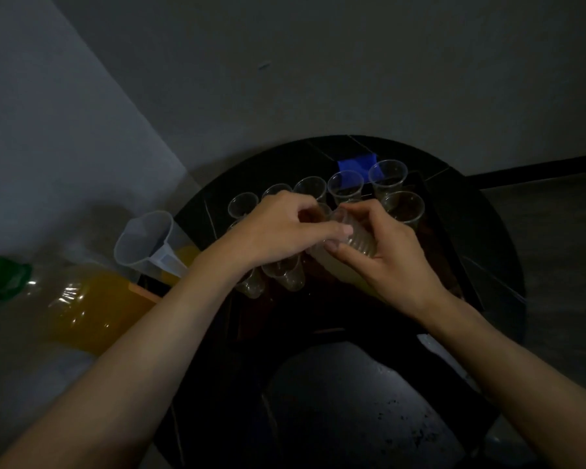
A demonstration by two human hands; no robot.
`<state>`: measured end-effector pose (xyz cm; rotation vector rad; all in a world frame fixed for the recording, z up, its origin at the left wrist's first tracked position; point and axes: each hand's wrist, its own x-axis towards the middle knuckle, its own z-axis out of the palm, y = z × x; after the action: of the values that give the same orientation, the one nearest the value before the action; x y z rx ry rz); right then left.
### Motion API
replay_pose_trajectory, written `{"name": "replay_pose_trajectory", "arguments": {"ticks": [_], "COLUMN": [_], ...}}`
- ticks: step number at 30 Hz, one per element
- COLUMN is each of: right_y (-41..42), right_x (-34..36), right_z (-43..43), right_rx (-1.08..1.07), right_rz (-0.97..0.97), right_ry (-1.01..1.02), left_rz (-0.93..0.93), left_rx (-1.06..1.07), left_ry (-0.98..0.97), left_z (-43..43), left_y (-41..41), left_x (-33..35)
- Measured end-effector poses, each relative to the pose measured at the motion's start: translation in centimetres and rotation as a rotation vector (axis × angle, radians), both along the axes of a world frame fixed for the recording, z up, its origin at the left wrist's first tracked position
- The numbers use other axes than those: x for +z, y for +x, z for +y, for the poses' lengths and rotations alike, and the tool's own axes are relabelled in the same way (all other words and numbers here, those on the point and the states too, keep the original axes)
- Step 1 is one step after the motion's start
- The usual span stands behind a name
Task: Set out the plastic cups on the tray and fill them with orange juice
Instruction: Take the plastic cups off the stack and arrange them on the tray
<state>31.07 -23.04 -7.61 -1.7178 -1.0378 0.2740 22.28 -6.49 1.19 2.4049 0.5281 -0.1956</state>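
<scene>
left hand [278,231], right hand [388,262], gripping cup stack [361,240]

Dim light. Both hands meet over tray [460,265]: right hand [383,255] grips stack of cups [359,242], left hand [278,228] pinches its top cup. Empty cups [347,186] stand behind.

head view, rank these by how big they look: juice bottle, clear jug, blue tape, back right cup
1. juice bottle, largest, though nearest the camera, which inflates it.
2. clear jug.
3. back right cup and blue tape look about alike; the tape is partly hidden, so no ranking.
</scene>
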Motion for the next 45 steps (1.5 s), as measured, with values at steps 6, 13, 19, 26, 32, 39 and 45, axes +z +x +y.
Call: {"name": "replay_pose_trajectory", "arguments": {"ticks": [6, 13, 19, 26, 32, 39, 45], "right_y": [0.6, 3.1, 5.0, 5.3, 4.7, 4.2, 3.7], "right_x": [-0.4, 0.1, 0.2, 0.1, 0.5, 0.8, 0.8], "right_z": [-0.5, -1.9, -3.1, -3.3, -3.3, -3.1, -3.1], "right_rx": [-0.042, -0.210, -0.394, -0.408, -0.340, -0.301, -0.279], "right_rz": [-0.074, -0.064, 0.094, 0.122, 0.140, 0.124, 0.109], "right_ry": [-0.027, -0.029, 0.060, 0.086, 0.044, 0.025, 0.027], "left_rz": [-0.138, -0.385, -0.265, -0.139, -0.122, -0.113, -0.117], "left_rx": [0.152, 0.367, 0.274, 0.162, 0.090, 0.098, 0.102], "left_ry": [0.021, 0.010, 0.261, 0.383, 0.409, 0.426, 0.426], "left_z": [0.5, 2.6, 0.9, -1.0, -1.1, -0.8, -0.4], "left_y": [-0.3, -0.9, -0.5, -0.4, -0.5, -0.7, -1.0], "left_x": [1.1, 2.1, -2.8, -7.9, -9.3, -10.1, -10.6]}}
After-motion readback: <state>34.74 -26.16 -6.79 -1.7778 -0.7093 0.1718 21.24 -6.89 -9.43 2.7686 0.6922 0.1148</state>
